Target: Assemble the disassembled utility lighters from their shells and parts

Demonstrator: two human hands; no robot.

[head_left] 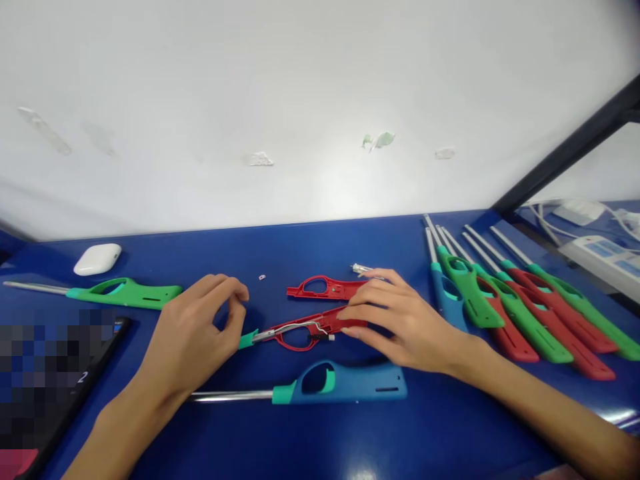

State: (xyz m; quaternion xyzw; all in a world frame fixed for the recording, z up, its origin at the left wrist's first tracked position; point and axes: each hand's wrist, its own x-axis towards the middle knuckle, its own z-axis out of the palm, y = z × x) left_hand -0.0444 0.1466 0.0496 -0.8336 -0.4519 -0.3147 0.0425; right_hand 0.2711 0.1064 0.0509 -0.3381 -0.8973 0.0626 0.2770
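Note:
A red gas lighter lies split open. Its lower handle half holds a metal rod, a pale wire and a small black part, with a teal collar at its left end. My left hand is over the collar and barrel, thumb and forefinger curled into a pinch; anything between them is too small to make out. My right hand grips the right end of this handle half with bent fingers. The other red handle half lies just behind. A small clear part with a metal tip is partly hidden behind my right hand.
A blue lighter lies in front, a green lighter at left. Several assembled lighters are fanned out at right. A white case, a phone, a tiny pale piece and a power strip are around.

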